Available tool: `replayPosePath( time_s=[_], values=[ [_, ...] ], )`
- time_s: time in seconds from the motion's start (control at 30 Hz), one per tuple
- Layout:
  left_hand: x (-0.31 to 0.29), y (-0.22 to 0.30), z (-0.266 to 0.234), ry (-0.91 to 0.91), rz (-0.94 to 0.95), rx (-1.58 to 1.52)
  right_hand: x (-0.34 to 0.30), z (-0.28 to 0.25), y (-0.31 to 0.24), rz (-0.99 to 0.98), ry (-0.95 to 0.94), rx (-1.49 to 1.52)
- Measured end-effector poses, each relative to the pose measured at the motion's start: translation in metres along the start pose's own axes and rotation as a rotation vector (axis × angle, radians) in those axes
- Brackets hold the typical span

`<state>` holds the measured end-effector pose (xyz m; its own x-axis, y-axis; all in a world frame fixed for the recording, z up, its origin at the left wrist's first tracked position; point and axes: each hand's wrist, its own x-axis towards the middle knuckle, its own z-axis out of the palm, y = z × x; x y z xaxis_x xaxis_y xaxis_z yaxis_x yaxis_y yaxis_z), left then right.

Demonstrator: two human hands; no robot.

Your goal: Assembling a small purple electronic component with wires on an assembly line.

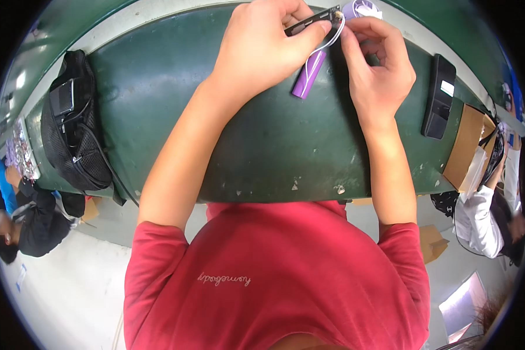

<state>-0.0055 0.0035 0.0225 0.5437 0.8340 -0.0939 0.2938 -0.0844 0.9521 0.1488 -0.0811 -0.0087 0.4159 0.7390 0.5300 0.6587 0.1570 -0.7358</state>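
At the far side of the green table [286, 146], my left hand [259, 49] holds a narrow black circuit board [312, 22] between thumb and fingers, tilted up to the right. Thin white wires [332, 42] run from the board's right end down to a purple cylindrical battery [309, 79], which hangs or lies just below; I cannot tell which. My right hand [382, 70] is closed in a pinch at the wires beside that end; the exact grip is partly hidden. Right behind the fingers is a purple ring-shaped roll [349, 8] with white material inside.
A black mesh bag [70, 128] with a small device and a cable lies at the left. To the right are a black flat case [439, 96] and an open cardboard box [466, 146]. Other people sit at both sides.
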Motion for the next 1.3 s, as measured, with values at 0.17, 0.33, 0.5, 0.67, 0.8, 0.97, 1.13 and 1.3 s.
replayPosePath(
  time_s=[0.17,0.33,0.5,0.67,0.8,0.97,1.13,1.3],
  values=[
    [0.0,0.009,-0.001,0.004,-0.027,-0.018,0.001,-0.003,-0.003,0.032,-0.078,0.056],
    [-0.002,0.008,0.001,0.042,0.063,0.044,0.003,-0.002,-0.02,0.064,-0.059,0.037],
    [-0.003,0.008,0.0,0.022,0.069,0.064,0.002,-0.001,-0.014,0.117,-0.073,0.115],
    [-0.004,0.001,0.004,0.129,0.232,0.124,0.001,0.001,-0.015,0.157,-0.073,0.18],
    [-0.005,0.0,0.005,0.129,0.237,0.118,0.0,-0.002,-0.014,0.206,-0.092,0.17],
    [-0.008,-0.002,0.007,0.137,0.226,0.111,0.0,-0.003,-0.021,0.18,-0.097,0.137],
    [-0.007,-0.008,0.008,0.188,0.335,0.161,0.0,-0.001,-0.018,0.154,-0.091,0.098],
    [-0.008,-0.009,0.011,0.237,0.414,0.257,-0.001,-0.001,0.006,-0.008,-0.021,0.111]
  ],
)
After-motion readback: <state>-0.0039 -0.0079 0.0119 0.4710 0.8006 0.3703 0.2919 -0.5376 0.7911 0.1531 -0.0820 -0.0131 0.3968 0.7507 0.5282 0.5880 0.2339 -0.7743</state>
